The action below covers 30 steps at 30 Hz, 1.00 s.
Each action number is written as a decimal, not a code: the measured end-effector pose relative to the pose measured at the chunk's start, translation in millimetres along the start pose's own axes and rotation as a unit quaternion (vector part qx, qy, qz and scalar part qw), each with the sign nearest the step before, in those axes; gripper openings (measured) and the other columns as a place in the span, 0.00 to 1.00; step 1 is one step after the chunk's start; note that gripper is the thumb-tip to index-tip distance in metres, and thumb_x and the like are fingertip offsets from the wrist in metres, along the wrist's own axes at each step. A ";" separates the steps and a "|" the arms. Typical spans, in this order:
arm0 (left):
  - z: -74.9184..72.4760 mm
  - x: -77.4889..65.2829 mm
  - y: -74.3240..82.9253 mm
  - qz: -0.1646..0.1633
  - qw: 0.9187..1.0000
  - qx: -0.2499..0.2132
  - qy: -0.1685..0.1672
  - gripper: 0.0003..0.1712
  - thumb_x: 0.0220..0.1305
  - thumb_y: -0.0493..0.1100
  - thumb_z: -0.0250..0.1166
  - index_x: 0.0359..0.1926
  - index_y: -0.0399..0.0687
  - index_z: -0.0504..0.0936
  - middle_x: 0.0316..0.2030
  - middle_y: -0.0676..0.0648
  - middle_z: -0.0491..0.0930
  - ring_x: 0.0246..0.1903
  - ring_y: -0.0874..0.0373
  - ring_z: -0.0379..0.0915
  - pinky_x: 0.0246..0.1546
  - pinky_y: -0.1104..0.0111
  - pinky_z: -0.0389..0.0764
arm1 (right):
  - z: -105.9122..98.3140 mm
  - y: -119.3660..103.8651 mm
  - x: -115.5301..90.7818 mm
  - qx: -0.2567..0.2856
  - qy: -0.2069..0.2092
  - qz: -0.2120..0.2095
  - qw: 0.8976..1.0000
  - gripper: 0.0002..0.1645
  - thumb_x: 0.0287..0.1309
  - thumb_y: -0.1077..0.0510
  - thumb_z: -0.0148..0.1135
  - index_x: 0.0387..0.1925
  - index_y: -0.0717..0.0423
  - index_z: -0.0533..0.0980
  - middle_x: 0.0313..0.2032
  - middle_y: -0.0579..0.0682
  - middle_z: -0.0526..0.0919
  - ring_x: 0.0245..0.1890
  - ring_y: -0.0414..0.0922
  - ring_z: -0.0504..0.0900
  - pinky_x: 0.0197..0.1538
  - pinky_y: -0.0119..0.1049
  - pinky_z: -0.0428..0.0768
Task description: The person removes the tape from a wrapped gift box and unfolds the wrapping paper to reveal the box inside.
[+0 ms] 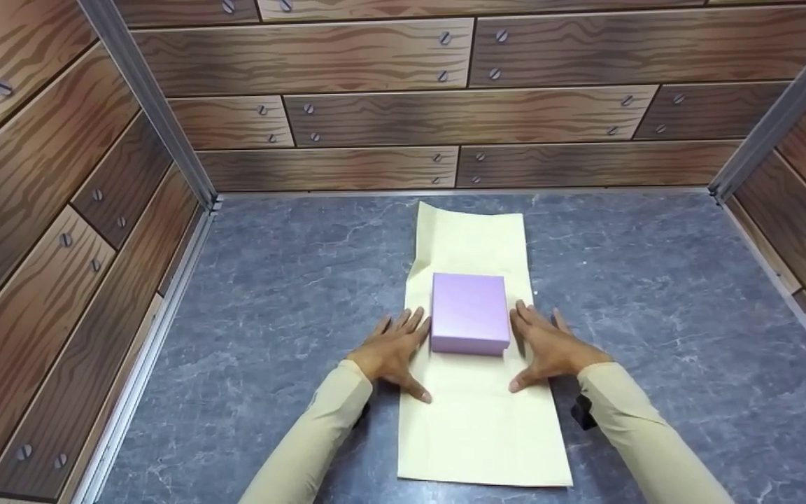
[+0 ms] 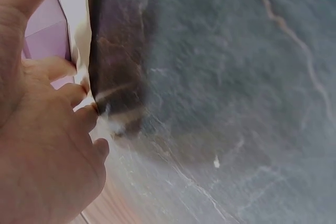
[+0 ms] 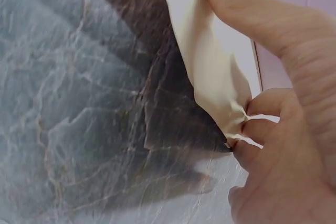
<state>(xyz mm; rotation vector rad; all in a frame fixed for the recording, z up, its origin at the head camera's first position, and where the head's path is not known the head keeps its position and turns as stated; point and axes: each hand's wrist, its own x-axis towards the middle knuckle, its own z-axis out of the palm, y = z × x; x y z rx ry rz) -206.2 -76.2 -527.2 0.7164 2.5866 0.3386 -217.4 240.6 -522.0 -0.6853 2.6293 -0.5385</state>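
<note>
A purple box (image 1: 469, 309) lies flat on a long cream sheet of paper (image 1: 480, 434), a little above its middle. On the box's left side my left hand (image 1: 392, 353) rests with spread fingers over the paper's left edge, the thumb on the paper toward me. Mirroring it on the right, my right hand (image 1: 553, 348) has its fingers spread at the paper's right edge. In the right wrist view the paper (image 3: 210, 61) puckers under the fingertips of that hand. The left wrist view shows the box (image 2: 48, 32) partly hidden behind the left hand.
The paper stretches on a dark grey marbled tabletop (image 1: 291, 294), its far end curling up slightly. Wood-patterned panels (image 1: 375, 119) stand at the back and both sides, with metal rails (image 1: 158, 105) at the corners. A dark wrist strap (image 1: 583, 411) shows under the right sleeve.
</note>
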 end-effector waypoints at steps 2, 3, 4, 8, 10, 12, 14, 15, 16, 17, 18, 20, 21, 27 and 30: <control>-0.4 0.4 0.0 0.000 1.000 -0.001 0.002 0.81 0.37 0.73 0.79 0.81 0.47 0.42 0.81 0.44 0.36 0.79 0.49 0.30 0.77 0.52 0.34 | -0.2 -0.1 -0.1 0.000 -0.001 0.002 1.000 0.83 0.30 0.36 0.85 0.74 0.77 0.48 0.75 0.76 0.40 0.76 0.70 0.40 0.70 0.71 0.28; -0.8 0.4 0.1 -0.001 1.000 0.000 0.002 0.81 0.37 0.73 0.79 0.81 0.47 0.42 0.81 0.45 0.36 0.79 0.49 0.30 0.77 0.52 0.35 | 0.0 -0.1 -0.3 0.000 -0.001 0.003 1.000 0.83 0.30 0.36 0.85 0.74 0.77 0.48 0.75 0.75 0.40 0.76 0.70 0.40 0.70 0.71 0.28; -1.4 0.3 0.4 -0.001 1.000 0.003 0.002 0.81 0.37 0.73 0.79 0.81 0.47 0.42 0.81 0.45 0.36 0.79 0.49 0.30 0.77 0.52 0.35 | 0.3 0.3 -0.3 -0.001 -0.002 0.004 1.000 0.83 0.30 0.36 0.85 0.74 0.77 0.48 0.75 0.75 0.40 0.76 0.70 0.40 0.70 0.72 0.29; -3.7 0.2 1.7 -0.005 1.000 0.018 0.004 0.82 0.35 0.73 0.80 0.81 0.46 0.43 0.81 0.44 0.37 0.79 0.48 0.32 0.78 0.52 0.38 | 1.6 -0.1 -0.1 -0.003 -0.003 0.003 1.000 0.83 0.30 0.35 0.85 0.74 0.77 0.49 0.75 0.75 0.40 0.76 0.70 0.41 0.70 0.72 0.29; -4.3 0.4 1.7 -0.009 1.000 0.023 0.005 0.83 0.34 0.74 0.80 0.81 0.46 0.42 0.81 0.44 0.37 0.79 0.47 0.31 0.78 0.54 0.38 | 1.8 -0.6 0.7 -0.005 -0.002 0.003 1.000 0.83 0.30 0.35 0.84 0.74 0.76 0.49 0.75 0.75 0.40 0.76 0.69 0.41 0.70 0.72 0.30; -4.0 1.0 0.7 -0.013 1.000 0.020 0.006 0.84 0.33 0.74 0.80 0.81 0.47 0.42 0.81 0.43 0.36 0.79 0.48 0.31 0.78 0.54 0.38 | 1.7 -1.6 1.4 -0.006 -0.001 0.003 1.000 0.83 0.29 0.35 0.85 0.74 0.77 0.49 0.75 0.75 0.40 0.76 0.70 0.41 0.70 0.72 0.30; -2.9 1.5 -0.8 -0.015 1.000 0.014 0.009 0.85 0.31 0.74 0.81 0.81 0.47 0.42 0.81 0.42 0.35 0.79 0.48 0.31 0.78 0.55 0.37 | 1.4 -2.9 1.3 -0.004 0.000 0.003 1.000 0.83 0.28 0.36 0.85 0.74 0.77 0.49 0.75 0.75 0.41 0.76 0.70 0.41 0.70 0.72 0.30; -2.2 1.7 -1.7 -0.016 1.000 0.010 0.010 0.85 0.31 0.74 0.81 0.81 0.47 0.42 0.81 0.42 0.35 0.79 0.48 0.30 0.78 0.54 0.37 | 1.4 -3.0 1.4 -0.003 0.000 0.006 1.000 0.83 0.28 0.36 0.85 0.74 0.77 0.49 0.75 0.75 0.41 0.76 0.70 0.41 0.70 0.72 0.30; -1.5 1.9 -2.4 -0.016 1.000 0.005 0.012 0.86 0.30 0.73 0.81 0.81 0.48 0.42 0.81 0.42 0.35 0.79 0.48 0.31 0.78 0.54 0.37 | 1.5 -3.1 1.4 -0.002 0.000 0.006 1.000 0.84 0.28 0.36 0.85 0.74 0.77 0.49 0.75 0.75 0.41 0.76 0.70 0.41 0.70 0.72 0.30; -0.8 2.3 -3.1 -0.015 1.000 0.002 0.012 0.86 0.30 0.73 0.81 0.82 0.48 0.42 0.81 0.42 0.35 0.79 0.48 0.31 0.78 0.54 0.37 | 1.8 -2.7 1.3 -0.003 0.001 0.006 1.000 0.84 0.28 0.36 0.86 0.74 0.77 0.49 0.75 0.75 0.41 0.76 0.70 0.42 0.70 0.72 0.31; -0.1 2.8 -3.9 -0.015 1.000 -0.001 0.012 0.86 0.30 0.74 0.81 0.82 0.48 0.41 0.81 0.42 0.35 0.79 0.48 0.31 0.78 0.54 0.37 | 2.2 -2.2 1.5 -0.002 0.003 0.006 1.000 0.84 0.28 0.36 0.86 0.74 0.77 0.49 0.75 0.75 0.42 0.76 0.70 0.42 0.70 0.73 0.31; 0.7 3.5 -5.0 -0.016 1.000 -0.007 0.013 0.86 0.29 0.73 0.82 0.82 0.49 0.41 0.81 0.43 0.35 0.79 0.49 0.31 0.78 0.54 0.37 | 3.5 -0.8 2.1 -0.002 0.005 0.007 1.000 0.84 0.28 0.36 0.86 0.74 0.77 0.50 0.76 0.74 0.42 0.76 0.69 0.42 0.70 0.73 0.31; 0.9 3.9 -5.4 -0.016 1.000 -0.009 0.013 0.86 0.30 0.73 0.82 0.82 0.49 0.41 0.81 0.43 0.35 0.79 0.49 0.31 0.78 0.54 0.37 | 4.1 -0.3 2.4 -0.002 0.008 0.006 1.000 0.84 0.28 0.36 0.86 0.74 0.77 0.50 0.76 0.74 0.42 0.76 0.69 0.42 0.69 0.74 0.32; -2.4 2.4 -1.9 -0.010 0.999 -0.020 0.026 0.77 0.37 0.67 0.82 0.81 0.45 0.49 0.80 0.40 0.40 0.79 0.46 0.34 0.78 0.54 0.39 | 1.0 -2.7 1.8 0.003 0.013 -0.003 1.000 0.80 0.29 0.39 0.86 0.72 0.78 0.53 0.74 0.76 0.46 0.75 0.72 0.44 0.69 0.74 0.35; -7.1 -3.8 1.4 -0.007 0.998 -0.043 0.054 0.62 0.51 0.58 0.79 0.78 0.43 0.56 0.79 0.38 0.48 0.78 0.43 0.41 0.77 0.52 0.45 | -6.0 -6.2 -1.8 0.010 0.027 -0.015 0.999 0.71 0.34 0.46 0.86 0.70 0.79 0.57 0.72 0.78 0.51 0.72 0.75 0.49 0.71 0.73 0.44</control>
